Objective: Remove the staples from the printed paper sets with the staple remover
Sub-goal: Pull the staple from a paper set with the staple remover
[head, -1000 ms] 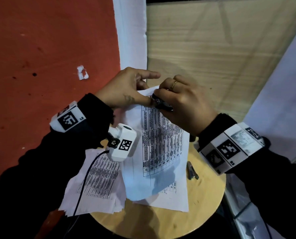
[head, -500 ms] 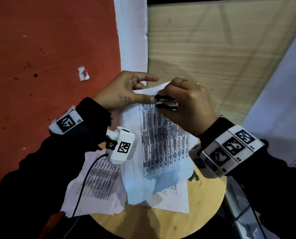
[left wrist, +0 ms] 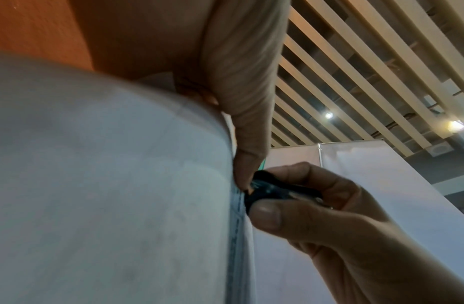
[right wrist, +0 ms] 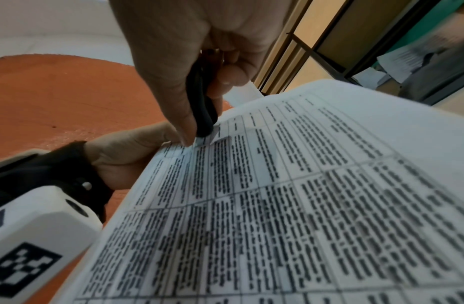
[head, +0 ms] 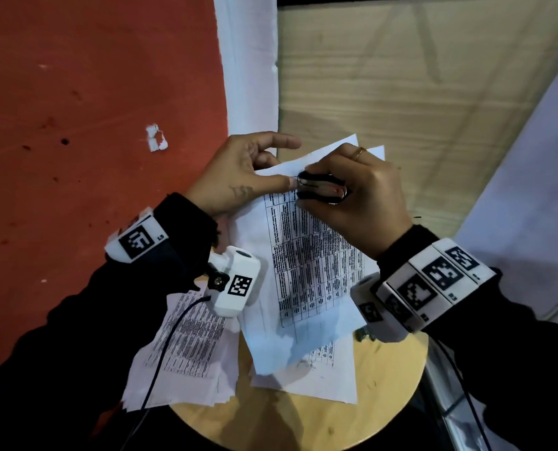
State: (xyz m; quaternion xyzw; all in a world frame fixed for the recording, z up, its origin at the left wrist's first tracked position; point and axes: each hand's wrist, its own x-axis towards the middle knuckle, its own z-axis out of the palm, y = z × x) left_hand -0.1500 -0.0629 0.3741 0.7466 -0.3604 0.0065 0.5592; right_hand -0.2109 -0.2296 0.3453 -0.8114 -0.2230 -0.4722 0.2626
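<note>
The right hand [head: 355, 203] grips the black staple remover [head: 320, 189] between thumb and fingers, its tip set on the top left corner of the paper set [head: 307, 265]. The left hand [head: 238, 177] pinches that same corner, thumb on top just beside the remover's tip, index finger extended. The paper set is lifted at this corner and slopes down toward the round wooden surface [head: 352, 415]. A second paper stack [head: 186, 349] lies to the left of the paper set, partly overhanging the surface edge. A further sheet [head: 323, 382] lies beneath the paper set.
</note>
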